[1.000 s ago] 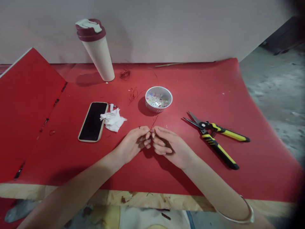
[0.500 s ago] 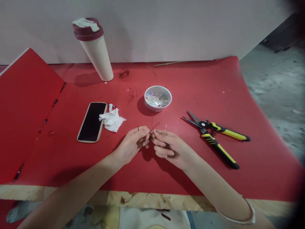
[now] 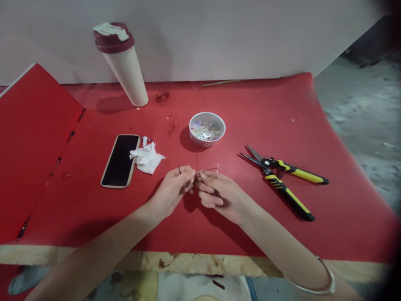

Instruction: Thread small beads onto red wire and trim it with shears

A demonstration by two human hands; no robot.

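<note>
My left hand (image 3: 174, 187) and my right hand (image 3: 222, 193) meet fingertip to fingertip above the red table covering. Both pinch a thin dark red cord (image 3: 209, 170), whose two loose ends stick out, one upward and one to the right. A small purplish bit, perhaps a bead, shows between the fingertips; the fingers partly hide it. Just beyond my hands stands a white perforated bowl (image 3: 206, 142) with many small pale and coloured beads in it.
Yellow-black shears (image 3: 272, 167) lie with blades apart on the right. Left of my hands are a phone (image 3: 119, 163) and a crumpled tissue (image 3: 148, 159). Farther back stand a lidded tumbler (image 3: 127, 71) and tangled red thread (image 3: 162, 96). A red board (image 3: 34, 154) lies at far left.
The cord's right-hand loose end has swung lower and points more to the right. My fingertips have drawn slightly closer together. Objects on the table have stayed put.
</note>
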